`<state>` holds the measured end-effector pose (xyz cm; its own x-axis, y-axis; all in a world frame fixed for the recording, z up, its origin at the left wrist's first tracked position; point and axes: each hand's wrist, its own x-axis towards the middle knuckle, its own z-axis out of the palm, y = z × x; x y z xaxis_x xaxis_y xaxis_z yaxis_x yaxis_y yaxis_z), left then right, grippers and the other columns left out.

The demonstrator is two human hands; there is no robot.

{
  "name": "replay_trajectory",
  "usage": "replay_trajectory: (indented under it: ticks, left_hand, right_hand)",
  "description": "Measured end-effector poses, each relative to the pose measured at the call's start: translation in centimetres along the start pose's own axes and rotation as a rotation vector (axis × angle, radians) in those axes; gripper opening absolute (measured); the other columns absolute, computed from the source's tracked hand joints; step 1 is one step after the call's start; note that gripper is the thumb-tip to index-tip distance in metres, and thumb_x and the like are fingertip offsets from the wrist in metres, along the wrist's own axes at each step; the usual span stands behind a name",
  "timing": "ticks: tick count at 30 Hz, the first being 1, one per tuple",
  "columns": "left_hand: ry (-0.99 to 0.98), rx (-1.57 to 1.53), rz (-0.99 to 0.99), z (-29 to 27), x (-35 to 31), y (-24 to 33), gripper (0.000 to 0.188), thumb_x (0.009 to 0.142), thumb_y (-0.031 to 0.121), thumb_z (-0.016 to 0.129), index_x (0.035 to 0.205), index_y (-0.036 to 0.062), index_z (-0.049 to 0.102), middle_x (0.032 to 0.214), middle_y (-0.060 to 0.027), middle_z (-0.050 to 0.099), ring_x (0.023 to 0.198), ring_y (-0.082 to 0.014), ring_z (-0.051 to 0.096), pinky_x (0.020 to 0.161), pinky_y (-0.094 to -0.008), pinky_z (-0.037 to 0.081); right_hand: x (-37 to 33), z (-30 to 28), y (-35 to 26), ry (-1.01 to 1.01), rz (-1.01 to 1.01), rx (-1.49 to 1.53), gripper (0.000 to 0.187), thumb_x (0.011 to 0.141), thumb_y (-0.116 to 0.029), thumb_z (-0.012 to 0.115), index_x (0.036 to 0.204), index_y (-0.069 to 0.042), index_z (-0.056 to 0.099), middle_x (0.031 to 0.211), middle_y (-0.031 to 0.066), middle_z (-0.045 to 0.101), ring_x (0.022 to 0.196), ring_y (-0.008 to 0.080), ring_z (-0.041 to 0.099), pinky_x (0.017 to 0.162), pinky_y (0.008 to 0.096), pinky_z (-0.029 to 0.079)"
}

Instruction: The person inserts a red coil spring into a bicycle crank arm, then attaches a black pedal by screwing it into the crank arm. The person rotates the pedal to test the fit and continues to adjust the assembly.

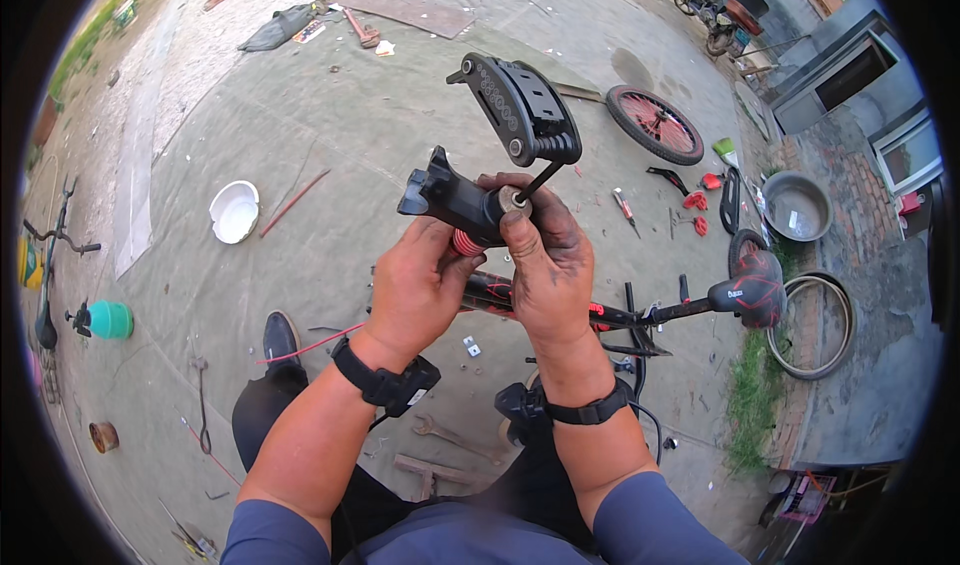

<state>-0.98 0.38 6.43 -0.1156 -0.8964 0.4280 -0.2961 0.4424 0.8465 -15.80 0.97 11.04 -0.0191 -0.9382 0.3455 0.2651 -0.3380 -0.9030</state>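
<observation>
Nearest the camera, a black multi-tool [525, 110] stands above both hands, its hex key [538, 180] entering the round end of a black part [463, 202]. If the key sits crooked or not deep, it could slip out or damage the hole. This part lies between the hands: the left hand [413, 280] pinches it by the red coil [467, 244], the right hand [550, 265] pinches its round end.
</observation>
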Motion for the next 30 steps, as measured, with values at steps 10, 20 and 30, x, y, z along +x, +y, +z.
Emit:
replay_trajectory:
  ticks: [10, 20, 30]
  left_hand:
    - [-0.046, -0.003, 0.029, -0.3, 0.0, 0.1, 0.039, 0.088, -0.001, 0.077, 0.125, 0.0030, 0.067, 0.110, -0.0133, 0.070, 0.087, -0.0282, 0.075, 0.074, -0.0353, 0.059]
    - [-0.078, 0.050, 0.003, -0.4, 0.1, 0.1, 0.025, 0.092, 0.002, 0.075, 0.115, 0.0021, 0.067, 0.101, -0.0118, 0.069, 0.085, -0.0241, 0.069, 0.076, -0.0352, 0.055]
    - [-0.076, -0.070, -0.019, -0.2, -0.5, -1.7, 0.026, 0.096, -0.003, 0.063, 0.122, -0.0024, 0.066, 0.107, -0.0149, 0.073, 0.097, -0.0270, 0.072, 0.086, -0.0363, 0.056]
  right_hand:
    - [0.5, -3.0, 0.9, -0.221, 0.095, 0.294, 0.047, 0.107, -0.018, 0.064, 0.149, 0.003, 0.057, 0.148, 0.0144, 0.062, 0.138, 0.0229, 0.055, 0.118, 0.0407, 0.042]
    - [0.5, -2.4, 0.7, -0.198, 0.191, 0.452, 0.053, 0.104, -0.021, 0.069, 0.150, 0.000, 0.053, 0.139, 0.0112, 0.066, 0.134, 0.0226, 0.057, 0.116, 0.0397, 0.043]
    - [0.4, 1.2, 2.1, 0.128, -0.150, -0.367, 0.050, 0.089, -0.017, 0.085, 0.128, -0.004, 0.057, 0.100, 0.0087, 0.065, 0.086, 0.0176, 0.061, 0.082, 0.0323, 0.055]
